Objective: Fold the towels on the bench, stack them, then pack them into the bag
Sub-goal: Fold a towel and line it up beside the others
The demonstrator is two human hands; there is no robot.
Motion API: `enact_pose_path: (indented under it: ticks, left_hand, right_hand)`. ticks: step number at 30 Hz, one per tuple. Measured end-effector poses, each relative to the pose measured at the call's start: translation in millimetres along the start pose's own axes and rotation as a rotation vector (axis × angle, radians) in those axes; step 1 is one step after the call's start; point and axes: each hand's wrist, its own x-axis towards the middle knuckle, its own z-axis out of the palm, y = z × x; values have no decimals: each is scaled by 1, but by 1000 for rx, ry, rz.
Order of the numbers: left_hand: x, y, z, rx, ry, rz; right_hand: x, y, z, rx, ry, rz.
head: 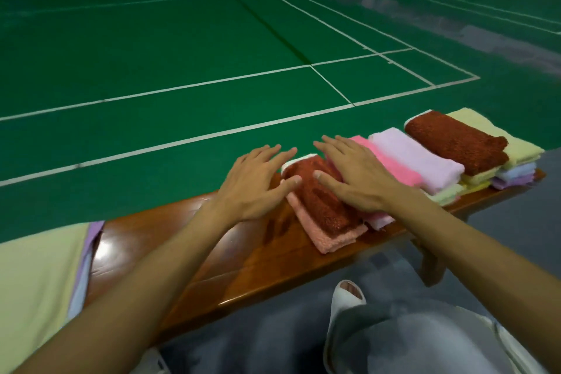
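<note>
A folded rust-red towel [318, 200] lies on a salmon-pink towel [331, 238] on the wooden bench [212, 255]. My left hand [258, 182] lies flat with straight fingers at the red towel's left edge, thumb touching it. My right hand [355, 173] presses flat on the red towel's right side. To the right lie a bright pink towel [391, 161], a lilac-pink towel [419, 158], and a second rust-red towel [458, 143] on a stack of yellow, blue and purple towels [516, 173]. No bag is clearly in view.
Unfolded pale yellow and purple cloths [39, 282] cover the bench's left end. Green court floor with white lines [212, 85] stretches beyond the bench. My knee and a white sandal [346, 297] are below the bench's near edge.
</note>
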Motion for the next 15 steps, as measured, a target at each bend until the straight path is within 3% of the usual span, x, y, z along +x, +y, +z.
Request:
enact_pose_path:
  ticks: [8,15]
  left_hand:
    - [-170,-132,-51,58,20,-364]
    - [-347,-225,-82,60,140,-755]
  right_hand:
    - [56,-161,57,117,-127,-221]
    - [72,-320,126,256,-212,-412]
